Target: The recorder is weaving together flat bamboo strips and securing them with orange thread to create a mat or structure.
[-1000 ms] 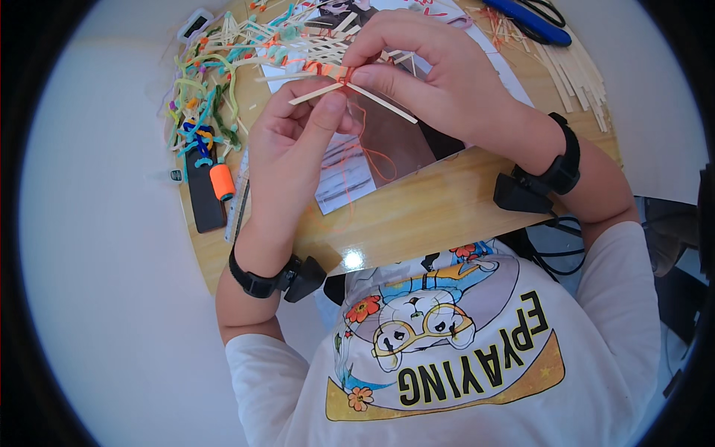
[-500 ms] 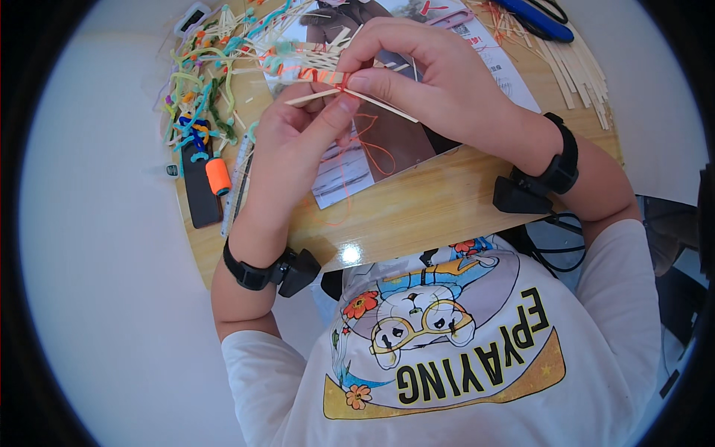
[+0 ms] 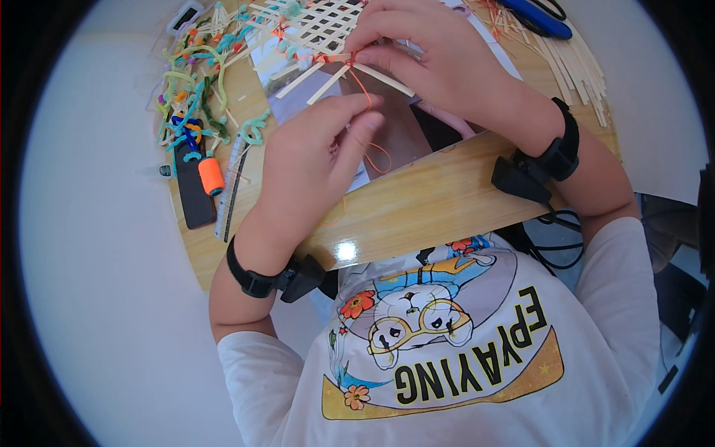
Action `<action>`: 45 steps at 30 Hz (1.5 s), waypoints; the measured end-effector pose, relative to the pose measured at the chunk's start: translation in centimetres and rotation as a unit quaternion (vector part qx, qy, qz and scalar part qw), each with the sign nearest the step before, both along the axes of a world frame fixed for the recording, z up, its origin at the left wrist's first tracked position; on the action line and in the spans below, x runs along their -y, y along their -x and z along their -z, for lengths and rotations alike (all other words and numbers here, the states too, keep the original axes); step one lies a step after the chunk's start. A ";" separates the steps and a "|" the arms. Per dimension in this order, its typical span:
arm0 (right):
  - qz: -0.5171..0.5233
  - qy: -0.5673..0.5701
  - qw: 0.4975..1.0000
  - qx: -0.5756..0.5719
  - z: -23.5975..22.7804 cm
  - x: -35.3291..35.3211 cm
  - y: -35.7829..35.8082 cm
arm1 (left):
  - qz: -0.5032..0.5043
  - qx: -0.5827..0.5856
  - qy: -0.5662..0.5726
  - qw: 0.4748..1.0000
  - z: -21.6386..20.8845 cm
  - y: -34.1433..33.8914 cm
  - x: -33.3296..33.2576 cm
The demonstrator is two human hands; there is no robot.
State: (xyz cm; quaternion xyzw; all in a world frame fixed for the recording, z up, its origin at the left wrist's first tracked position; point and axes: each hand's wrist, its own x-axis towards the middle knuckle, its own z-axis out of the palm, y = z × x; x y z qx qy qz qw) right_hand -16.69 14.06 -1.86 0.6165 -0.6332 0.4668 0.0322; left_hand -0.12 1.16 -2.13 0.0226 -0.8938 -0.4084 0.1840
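Note:
A lattice of pale flat woven strips sits at the top of the view, its edge bound with orange thread and bits of fuzzy blue-green. My right hand pinches this edge between thumb and fingers, loose strip ends sticking out toward me. Below it, my left hand is closed on the orange thread, which runs taut from the lattice edge to the thumb and forefinger. A slack loop of the thread hangs beneath those fingers. Part of the lattice is hidden behind my right hand.
Printed sheets lie under the work on the wooden table. To the left are tangled pipe cleaners, an orange thread spool, a dark flat slab and a ruler. Loose strips and a blue-handled tool lie right.
My left hand has left the lattice edge and moved toward me, drawing the orange thread out. The lattice has tipped so its woven face shows. My right hand stays at the edge.

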 end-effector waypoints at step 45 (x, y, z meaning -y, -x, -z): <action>-0.078 -0.121 0.891 0.430 0.4 -1.3 -3.2 | -0.042 -0.011 -0.005 0.999 -2.0 0.1 2.7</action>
